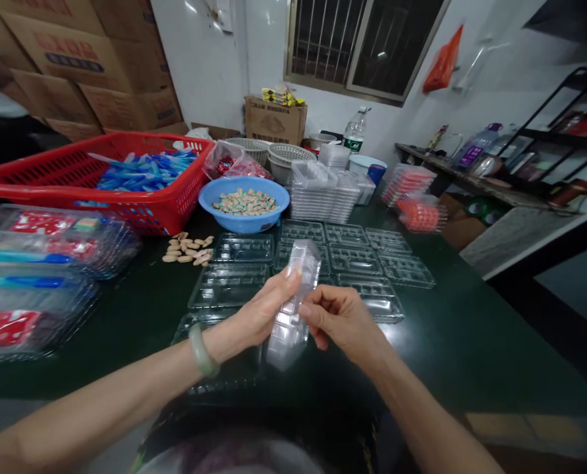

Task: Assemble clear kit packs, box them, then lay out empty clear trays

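Observation:
Upright in front of me is a small stack of clear plastic trays (293, 319), held edge-on. My left hand (268, 303), with a pale green bangle on its wrist, is closed around the stack's left side, thumb on top. At the stack's right edge, the thumb and fingers of my right hand (337, 319) pinch a tray edge. Rows of similar clear compartment trays (234, 284) lie on the dark green table (451, 342) beyond and beside my hands.
A red basket (174, 204) of blue plastic pieces stands at left, near filled trays (31, 280). Peanuts (187, 249) lie beside a blue bowl (244, 220) of small blocks. Stacked clear trays (323, 197) stand behind. Cardboard boxes (76, 52) line the back left.

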